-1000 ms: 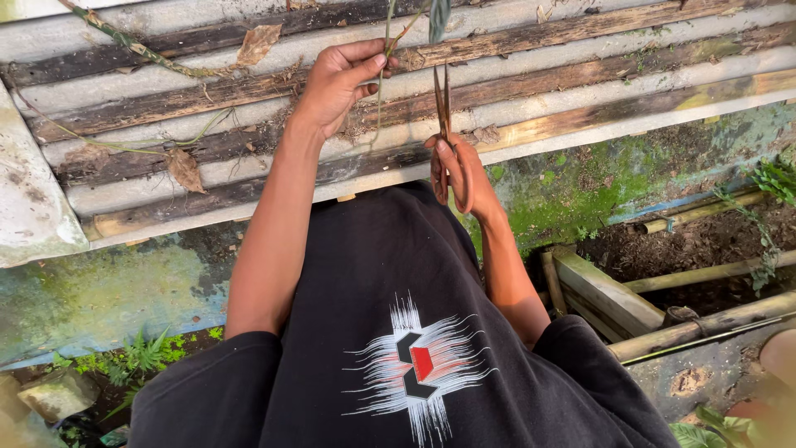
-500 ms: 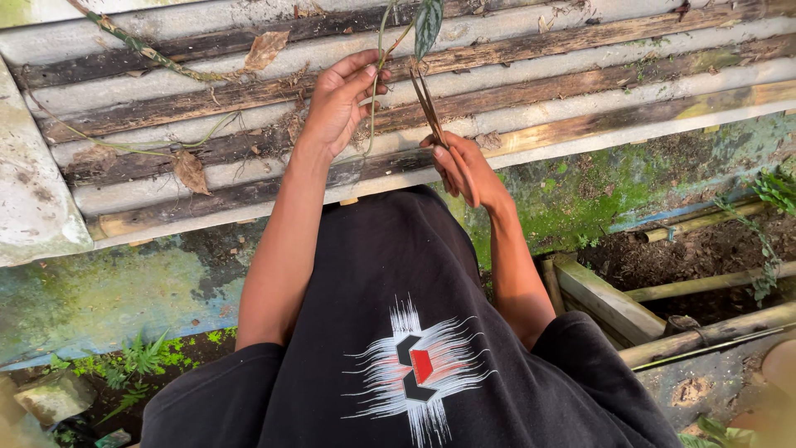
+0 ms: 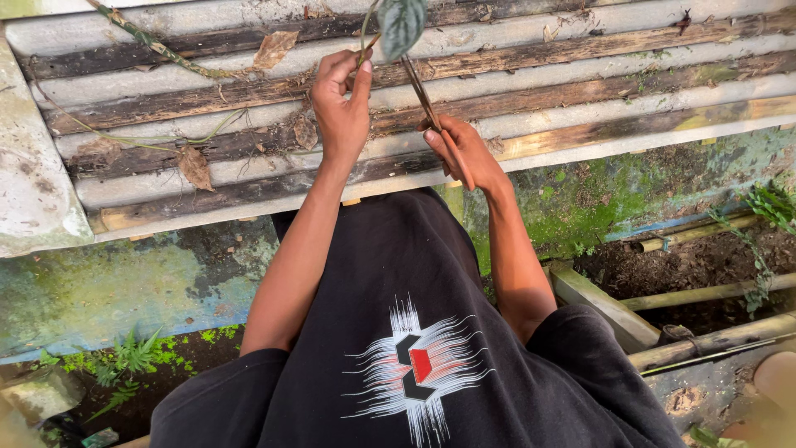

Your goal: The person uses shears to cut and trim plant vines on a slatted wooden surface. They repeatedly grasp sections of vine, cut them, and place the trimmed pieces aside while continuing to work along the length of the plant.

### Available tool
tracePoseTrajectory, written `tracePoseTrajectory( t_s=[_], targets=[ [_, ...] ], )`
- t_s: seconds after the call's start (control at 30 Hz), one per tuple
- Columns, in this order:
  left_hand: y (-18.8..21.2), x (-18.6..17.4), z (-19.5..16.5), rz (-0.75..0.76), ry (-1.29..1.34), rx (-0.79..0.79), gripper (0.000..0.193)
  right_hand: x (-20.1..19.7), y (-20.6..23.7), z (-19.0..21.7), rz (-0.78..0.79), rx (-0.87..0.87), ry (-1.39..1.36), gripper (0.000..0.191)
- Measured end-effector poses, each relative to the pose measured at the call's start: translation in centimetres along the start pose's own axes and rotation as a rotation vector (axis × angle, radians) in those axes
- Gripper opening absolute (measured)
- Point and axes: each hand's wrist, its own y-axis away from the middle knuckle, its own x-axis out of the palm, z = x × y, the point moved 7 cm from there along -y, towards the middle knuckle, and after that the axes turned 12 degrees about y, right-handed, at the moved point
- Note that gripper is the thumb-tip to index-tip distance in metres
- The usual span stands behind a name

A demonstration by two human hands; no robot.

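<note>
Left hand [image 3: 342,108] raised over the corrugated roof sheet [image 3: 580,83], fingers [image 3: 361,76] pinched together on a thin green stem [image 3: 366,33] just below a mottled grey-green leaf [image 3: 401,25]. Leaf hung at the top edge of the view, above and between both hands, tip pointing down. Right hand [image 3: 460,149] set lower and to the right, fingers curled shut around the reddish handles of a pair of scissors [image 3: 423,95]. Blades pointed up and left toward the stem, tip close beside the left fingertips; whether the blades touched the stem could not be told. Both forearms reached up from a black shirt [image 3: 398,332] with a white, red and black print on the chest.

Beneath the hands, dark wooden slats [image 3: 580,50] lay along the grooves of the roof sheet. Dry brown leaves [image 3: 274,48] scattered on the left part, along with a long creeping vine [image 3: 157,50]. Below the roof edge, a mossy green wall [image 3: 597,199]. Low on the left, small ferns [image 3: 124,353]. On the right, bamboo poles [image 3: 705,292] over dark soil.
</note>
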Motion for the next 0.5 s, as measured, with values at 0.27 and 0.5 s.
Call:
tracePoseTrajectory(
  t_s=[0.27,0.5],
  targets=[
    [0.4,0.0,-3.6,0.047,-0.065,0.120,0.027,1.0,-0.1,1.5,0.024,-0.014,0.013,0.045],
    [0.4,-0.4,-4.2,-0.020,-0.176,0.173,0.008,1.2,0.2,2.0,0.003,0.003,0.025,0.047]
  ],
)
